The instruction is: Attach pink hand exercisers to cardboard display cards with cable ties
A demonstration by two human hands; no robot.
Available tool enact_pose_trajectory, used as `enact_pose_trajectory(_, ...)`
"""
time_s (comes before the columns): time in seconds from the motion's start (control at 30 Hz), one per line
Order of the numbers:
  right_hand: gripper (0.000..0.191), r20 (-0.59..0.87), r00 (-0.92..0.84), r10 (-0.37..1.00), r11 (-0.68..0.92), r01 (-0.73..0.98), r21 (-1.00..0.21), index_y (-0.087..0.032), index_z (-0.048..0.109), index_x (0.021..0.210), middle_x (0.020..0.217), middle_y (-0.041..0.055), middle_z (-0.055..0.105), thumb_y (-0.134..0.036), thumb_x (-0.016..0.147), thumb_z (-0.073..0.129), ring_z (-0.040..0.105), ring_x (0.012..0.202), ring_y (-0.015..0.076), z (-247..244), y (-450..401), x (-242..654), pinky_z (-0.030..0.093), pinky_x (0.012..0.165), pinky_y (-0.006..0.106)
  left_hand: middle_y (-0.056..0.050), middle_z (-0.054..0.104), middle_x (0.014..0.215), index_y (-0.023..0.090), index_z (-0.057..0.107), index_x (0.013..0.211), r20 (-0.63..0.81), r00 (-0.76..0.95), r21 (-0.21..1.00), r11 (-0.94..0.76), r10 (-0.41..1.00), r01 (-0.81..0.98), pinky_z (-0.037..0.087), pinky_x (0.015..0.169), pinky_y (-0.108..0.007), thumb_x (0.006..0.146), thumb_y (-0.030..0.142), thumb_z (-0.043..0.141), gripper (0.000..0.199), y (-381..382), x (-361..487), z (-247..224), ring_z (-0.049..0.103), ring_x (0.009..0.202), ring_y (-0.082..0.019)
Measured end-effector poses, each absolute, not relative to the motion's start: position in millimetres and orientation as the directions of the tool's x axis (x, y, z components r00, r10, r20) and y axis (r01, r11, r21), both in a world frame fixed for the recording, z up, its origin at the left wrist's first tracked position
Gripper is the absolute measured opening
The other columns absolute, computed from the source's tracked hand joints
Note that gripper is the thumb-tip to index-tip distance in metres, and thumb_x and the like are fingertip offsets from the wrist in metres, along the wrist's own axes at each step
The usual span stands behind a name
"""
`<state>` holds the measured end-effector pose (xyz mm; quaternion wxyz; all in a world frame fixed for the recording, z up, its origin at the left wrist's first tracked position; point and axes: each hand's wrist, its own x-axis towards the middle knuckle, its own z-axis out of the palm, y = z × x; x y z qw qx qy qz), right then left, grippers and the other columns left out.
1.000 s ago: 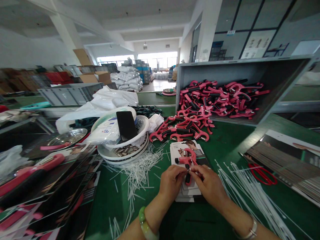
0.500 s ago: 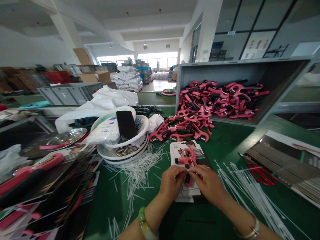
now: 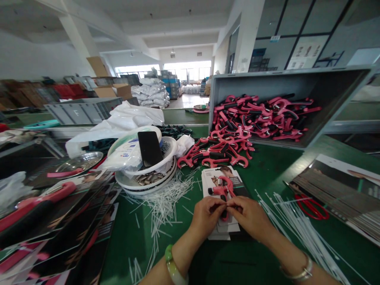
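A pink and black hand tool (image 3: 228, 185) with a C-shaped head lies on a printed backing card (image 3: 209, 180), on top of a small stack of cards. Over the tool's handle, my left hand (image 3: 208, 213) and my right hand (image 3: 247, 215) meet fingertip to fingertip. Both are closed in a pinch on a thin white cable tie at the tool; most of the tie is hidden by my fingers. Loose white cable ties (image 3: 305, 233) lie to the right of my right hand. Short cut-off tie ends (image 3: 163, 206) are scattered left of my left hand.
Behind the cards, more pink tools (image 3: 219, 152) spill from a tipped grey crate (image 3: 329, 99). Red-handled scissors (image 3: 313, 208) lie beside stacked cards (image 3: 341, 194) at right. White bowls (image 3: 170, 158) with metal parts and a phone (image 3: 149, 148) stand left; carded tools (image 3: 44, 206) pile nearer.
My hands have shifted slightly right, and their fingertips have come closer together over the tool. The tool and card have barely moved.
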<state>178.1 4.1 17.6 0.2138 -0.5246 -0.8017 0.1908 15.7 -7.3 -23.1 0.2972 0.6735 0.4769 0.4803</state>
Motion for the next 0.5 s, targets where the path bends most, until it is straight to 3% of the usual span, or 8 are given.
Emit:
enact_pose_trajectory(0.13, 0.019, 0.286, -0.415, 0.864, 0.501, 0.648, -0.573, -0.020, 0.066, 0.095, 0.087, 0.0047, 0.069, -0.025, 0.083, 0.053, 0.063, 0.076, 0.0171, 9, 6, 187, 0.049, 0.072, 0.030, -0.003, 0.068, 0.077, 0.018, 0.069, 0.082, 0.361, 0.091, 0.849, -0.368, 0.928, 0.380, 0.046, 0.069, -0.023, 0.081, 0.018, 0.060, 0.009, -6, 17, -22, 0.061, 0.074, -0.014)
enact_pose_trajectory(0.23, 0.017, 0.401, -0.476, 0.783, 0.621, 0.558, -0.551, -0.021, 0.065, 0.089, 0.087, 0.0052, 0.068, -0.025, 0.087, 0.049, 0.062, 0.084, 0.0169, 6, 10, 190, 0.048, 0.076, 0.030, -0.003, 0.067, 0.078, 0.018, 0.068, 0.081, 0.370, 0.105, 0.843, -0.381, 0.923, 0.381, 0.046, 0.071, -0.024, 0.080, 0.017, 0.060, 0.008, -5, 17, -24, 0.061, 0.075, -0.014)
enact_pose_trajectory(0.37, 0.021, 0.450, -0.513, 0.731, 0.683, 0.554, -0.477, -0.020, 0.059, 0.078, 0.078, 0.0042, 0.064, -0.021, 0.090, 0.042, 0.058, 0.078, 0.0163, 6, 12, 185, 0.046, 0.072, 0.029, -0.003, 0.066, 0.083, 0.019, 0.067, 0.082, 0.377, 0.123, 0.827, -0.393, 0.918, 0.401, 0.046, 0.072, -0.025, 0.080, 0.019, 0.060, 0.007, -6, 17, -25, 0.060, 0.078, -0.014)
enact_pose_trajectory(0.5, 0.019, 0.577, -0.373, 0.726, 0.669, 0.579, -0.467, -0.020, 0.053, 0.076, 0.075, 0.0036, 0.058, -0.019, 0.090, 0.039, 0.055, 0.075, 0.0163, 0, 9, 179, 0.044, 0.069, 0.028, -0.003, 0.064, 0.093, 0.022, 0.066, 0.087, 0.362, 0.117, 0.788, -0.371, 0.925, 0.492, 0.046, 0.076, -0.027, 0.078, 0.021, 0.059, 0.011, -8, 20, -15, 0.058, 0.087, -0.016)
